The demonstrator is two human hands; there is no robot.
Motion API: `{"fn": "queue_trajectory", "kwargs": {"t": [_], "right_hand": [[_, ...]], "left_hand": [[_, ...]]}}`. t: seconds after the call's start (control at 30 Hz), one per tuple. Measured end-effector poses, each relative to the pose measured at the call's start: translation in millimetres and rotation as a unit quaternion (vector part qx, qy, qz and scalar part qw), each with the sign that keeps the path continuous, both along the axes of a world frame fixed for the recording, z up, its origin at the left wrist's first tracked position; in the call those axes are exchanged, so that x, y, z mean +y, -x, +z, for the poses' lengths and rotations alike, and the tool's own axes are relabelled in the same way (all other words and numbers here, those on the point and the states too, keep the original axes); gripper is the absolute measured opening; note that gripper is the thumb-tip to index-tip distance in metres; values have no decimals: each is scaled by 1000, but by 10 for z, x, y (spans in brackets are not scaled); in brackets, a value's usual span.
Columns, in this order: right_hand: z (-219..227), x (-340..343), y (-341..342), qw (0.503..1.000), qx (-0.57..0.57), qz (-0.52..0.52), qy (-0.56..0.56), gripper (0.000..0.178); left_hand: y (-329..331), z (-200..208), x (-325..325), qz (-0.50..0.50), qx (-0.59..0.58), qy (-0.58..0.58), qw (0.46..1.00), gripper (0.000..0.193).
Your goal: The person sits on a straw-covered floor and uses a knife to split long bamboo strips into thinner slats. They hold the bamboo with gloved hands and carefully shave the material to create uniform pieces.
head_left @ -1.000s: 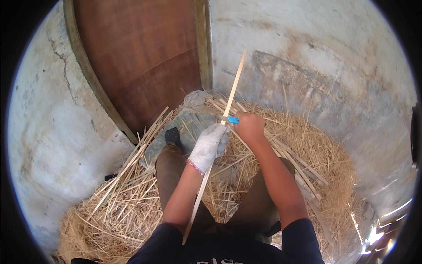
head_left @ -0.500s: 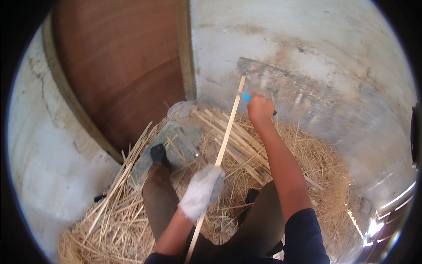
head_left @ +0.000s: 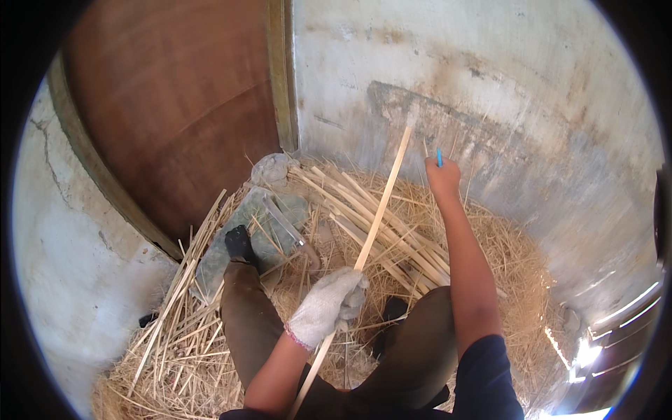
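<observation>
My left hand (head_left: 329, 304), in a white knit glove, is curled tight around a long pale cane strip (head_left: 374, 224), low over my knees with the forearm bent up from the bottom edge. The strip slants up and to the right, its far tip against the grey wall (head_left: 490, 84). My right hand (head_left: 443, 178) is stretched out well ahead on a straight arm, fist shut on a small blue-handled tool (head_left: 439, 157), just right of the strip. Straw (head_left: 175, 336) and a bundle of split canes (head_left: 364, 210) lie beneath.

Concrete floor (head_left: 63, 280) heaped with straw (head_left: 490, 266); split bamboo strips (head_left: 371, 217) and a grey sack (head_left: 241, 234) lie on it.
</observation>
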State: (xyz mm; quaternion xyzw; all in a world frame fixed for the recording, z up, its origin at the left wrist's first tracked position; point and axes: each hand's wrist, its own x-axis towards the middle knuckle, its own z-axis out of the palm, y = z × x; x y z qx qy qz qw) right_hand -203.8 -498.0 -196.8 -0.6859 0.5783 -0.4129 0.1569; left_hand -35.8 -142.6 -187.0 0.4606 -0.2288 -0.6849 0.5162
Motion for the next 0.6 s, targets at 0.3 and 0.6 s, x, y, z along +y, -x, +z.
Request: {"fn": "queue_trajectory", "kwargs": {"t": [0.3, 0.6], "right_hand": [[-86, 1759, -904, 931, 289, 190, 117, 22], [-310, 2019, -1084, 876, 314, 295, 217, 7]], "left_hand": [[-313, -254, -90, 104, 46, 31, 993, 16], [-532, -342, -42, 152, 95, 51, 983, 12]]}}
